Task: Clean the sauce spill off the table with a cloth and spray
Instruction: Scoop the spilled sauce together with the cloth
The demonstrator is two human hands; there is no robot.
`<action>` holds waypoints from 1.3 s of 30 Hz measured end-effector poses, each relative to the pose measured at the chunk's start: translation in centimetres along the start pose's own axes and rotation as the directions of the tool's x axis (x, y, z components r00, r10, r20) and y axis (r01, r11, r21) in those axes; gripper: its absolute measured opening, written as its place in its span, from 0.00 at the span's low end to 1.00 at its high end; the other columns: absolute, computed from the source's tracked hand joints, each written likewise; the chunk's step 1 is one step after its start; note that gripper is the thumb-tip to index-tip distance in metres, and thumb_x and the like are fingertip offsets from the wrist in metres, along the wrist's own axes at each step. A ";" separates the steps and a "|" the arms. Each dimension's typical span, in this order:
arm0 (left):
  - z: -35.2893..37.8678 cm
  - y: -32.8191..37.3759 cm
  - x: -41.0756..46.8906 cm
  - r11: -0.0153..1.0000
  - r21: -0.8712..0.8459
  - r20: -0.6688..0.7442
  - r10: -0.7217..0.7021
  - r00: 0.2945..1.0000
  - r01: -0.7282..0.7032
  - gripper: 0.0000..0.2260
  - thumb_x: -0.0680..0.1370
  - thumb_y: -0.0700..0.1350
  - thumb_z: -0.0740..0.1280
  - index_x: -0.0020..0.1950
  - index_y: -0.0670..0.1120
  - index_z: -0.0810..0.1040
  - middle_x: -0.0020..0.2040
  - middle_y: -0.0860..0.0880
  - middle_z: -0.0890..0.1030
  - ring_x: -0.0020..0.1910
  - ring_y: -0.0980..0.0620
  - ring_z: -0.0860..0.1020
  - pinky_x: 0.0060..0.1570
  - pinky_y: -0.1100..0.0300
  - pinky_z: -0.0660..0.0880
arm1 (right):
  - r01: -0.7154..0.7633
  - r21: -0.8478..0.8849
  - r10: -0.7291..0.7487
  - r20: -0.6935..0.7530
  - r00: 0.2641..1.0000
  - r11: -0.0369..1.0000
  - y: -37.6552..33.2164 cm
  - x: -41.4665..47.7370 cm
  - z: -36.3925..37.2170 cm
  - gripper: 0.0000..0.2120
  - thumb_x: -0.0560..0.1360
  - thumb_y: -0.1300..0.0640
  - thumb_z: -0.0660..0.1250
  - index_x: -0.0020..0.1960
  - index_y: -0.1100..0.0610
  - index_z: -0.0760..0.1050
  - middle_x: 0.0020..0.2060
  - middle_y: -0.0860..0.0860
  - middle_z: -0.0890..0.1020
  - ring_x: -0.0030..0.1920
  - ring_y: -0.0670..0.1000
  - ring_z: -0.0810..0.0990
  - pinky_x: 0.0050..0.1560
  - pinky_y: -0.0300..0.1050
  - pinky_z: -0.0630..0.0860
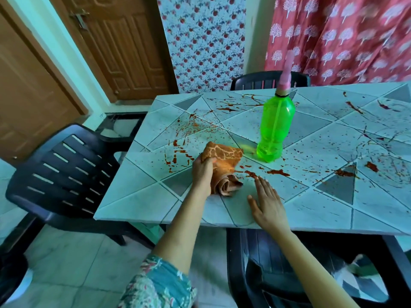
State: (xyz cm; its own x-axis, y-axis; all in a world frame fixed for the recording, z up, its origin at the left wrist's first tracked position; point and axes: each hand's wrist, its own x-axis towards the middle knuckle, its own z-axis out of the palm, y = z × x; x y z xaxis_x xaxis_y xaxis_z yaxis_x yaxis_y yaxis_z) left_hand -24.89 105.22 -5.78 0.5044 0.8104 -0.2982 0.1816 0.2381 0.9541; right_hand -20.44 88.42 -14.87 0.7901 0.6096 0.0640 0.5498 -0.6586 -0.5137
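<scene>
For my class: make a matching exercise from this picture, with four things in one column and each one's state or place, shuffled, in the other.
Things
1. cloth
2. spray bottle
3. right hand
4. sauce

States
A. splattered in red streaks across the table
B. palm down, fingers straight, near the front edge
C. gripped by the left hand
D. green, standing upright

Pairs: 1-C, 2-D, 3-B, 4-A

Both arms are stretched forward. The left hand is curled tight round the cloth. The right hand is held flat, palm down, with fingers kept straight.
</scene>
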 end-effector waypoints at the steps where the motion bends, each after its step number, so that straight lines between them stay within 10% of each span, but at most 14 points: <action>1: -1.7 0.8 0.7 0.997 -0.072 -0.019 -0.015 1.000 0.014 0.04 0.73 0.37 0.66 0.45 0.45 0.76 0.44 0.44 0.79 0.43 0.46 0.78 0.41 0.57 0.75 | 0.021 0.002 -0.021 0.001 1.000 1.000 -0.8 0.3 0.3 0.41 0.69 0.36 0.36 0.76 0.57 0.52 0.76 0.52 0.55 0.76 0.50 0.51 0.73 0.44 0.45; 5: -11.9 3.1 4.6 0.986 -0.156 -0.205 0.019 0.978 -0.052 0.04 0.73 0.39 0.65 0.45 0.45 0.78 0.44 0.43 0.80 0.36 0.47 0.78 0.33 0.58 0.76 | 0.078 -0.020 -0.077 0.030 0.997 0.997 -4.1 1.6 2.2 0.41 0.69 0.36 0.34 0.77 0.57 0.50 0.76 0.52 0.53 0.76 0.49 0.48 0.72 0.41 0.40; 10: -21.3 3.5 7.9 0.927 0.348 -0.479 0.306 0.823 -0.142 0.13 0.74 0.45 0.62 0.56 0.48 0.79 0.48 0.47 0.79 0.42 0.43 0.78 0.38 0.54 0.77 | 0.141 -0.085 -0.135 0.076 0.988 0.986 -7.3 3.6 4.9 0.41 0.70 0.36 0.32 0.77 0.57 0.47 0.76 0.52 0.50 0.76 0.49 0.45 0.71 0.39 0.36; 13: -21.0 0.9 8.7 0.862 0.505 -0.397 0.263 0.879 -0.030 0.11 0.75 0.50 0.60 0.55 0.53 0.76 0.47 0.43 0.80 0.39 0.39 0.79 0.34 0.48 0.80 | 0.147 -0.109 -0.139 0.080 0.987 0.983 -8.0 4.1 5.7 0.42 0.69 0.36 0.33 0.77 0.57 0.48 0.76 0.52 0.50 0.76 0.49 0.45 0.72 0.40 0.37; 19: -20.9 -2.7 10.6 0.348 0.937 -0.119 0.250 0.961 0.026 0.20 0.76 0.60 0.61 0.67 0.58 0.71 0.73 0.48 0.64 0.72 0.42 0.58 0.67 0.43 0.57 | 0.110 -0.169 -0.100 0.065 0.993 0.980 -8.7 5.3 7.3 0.39 0.71 0.38 0.35 0.77 0.57 0.50 0.76 0.53 0.52 0.73 0.45 0.43 0.70 0.38 0.35; 24: -19.6 -3.5 11.9 0.501 0.863 -0.175 0.184 0.967 0.060 0.22 0.78 0.58 0.59 0.70 0.51 0.69 0.77 0.50 0.57 0.76 0.43 0.52 0.71 0.37 0.48 | 0.063 -0.197 -0.060 0.023 0.998 0.978 -8.7 5.3 7.7 0.36 0.74 0.39 0.41 0.76 0.59 0.54 0.75 0.54 0.57 0.75 0.49 0.51 0.71 0.39 0.38; 29: -9.7 -2.7 9.6 0.614 0.764 0.061 0.236 0.970 -0.198 0.18 0.75 0.56 0.61 0.59 0.48 0.76 0.63 0.47 0.76 0.64 0.44 0.71 0.63 0.48 0.65 | 0.051 -0.201 -0.052 -0.003 0.999 0.978 -8.7 5.4 7.9 0.36 0.74 0.39 0.42 0.76 0.59 0.55 0.75 0.54 0.58 0.75 0.49 0.51 0.73 0.41 0.42; 34: -6.6 1.3 9.7 0.995 0.098 0.145 -0.010 0.989 -0.004 0.06 0.77 0.45 0.64 0.50 0.43 0.77 0.48 0.42 0.80 0.50 0.43 0.79 0.47 0.53 0.75 | -0.015 -0.153 0.017 0.010 1.000 0.988 -8.4 6.7 7.6 0.41 0.71 0.35 0.38 0.76 0.60 0.51 0.76 0.54 0.53 0.76 0.51 0.49 0.73 0.42 0.42; 39: -16.9 4.1 14.4 0.995 -0.031 -0.116 0.089 0.989 -0.093 0.06 0.74 0.45 0.68 0.48 0.44 0.79 0.48 0.41 0.80 0.47 0.45 0.79 0.47 0.52 0.76 | -0.051 -0.233 0.056 0.016 0.998 0.971 -9.1 8.7 7.5 0.38 0.73 0.37 0.38 0.77 0.57 0.46 0.76 0.52 0.49 0.76 0.50 0.45 0.71 0.39 0.35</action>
State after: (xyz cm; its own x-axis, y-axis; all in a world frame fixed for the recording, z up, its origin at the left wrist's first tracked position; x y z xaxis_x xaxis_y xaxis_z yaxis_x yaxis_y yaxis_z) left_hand -31.16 126.94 -5.69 0.4174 0.8848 -0.2068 0.1076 0.1779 0.9781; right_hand -20.54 103.01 -16.03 0.8156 0.5783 0.0216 0.5566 -0.7737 -0.3026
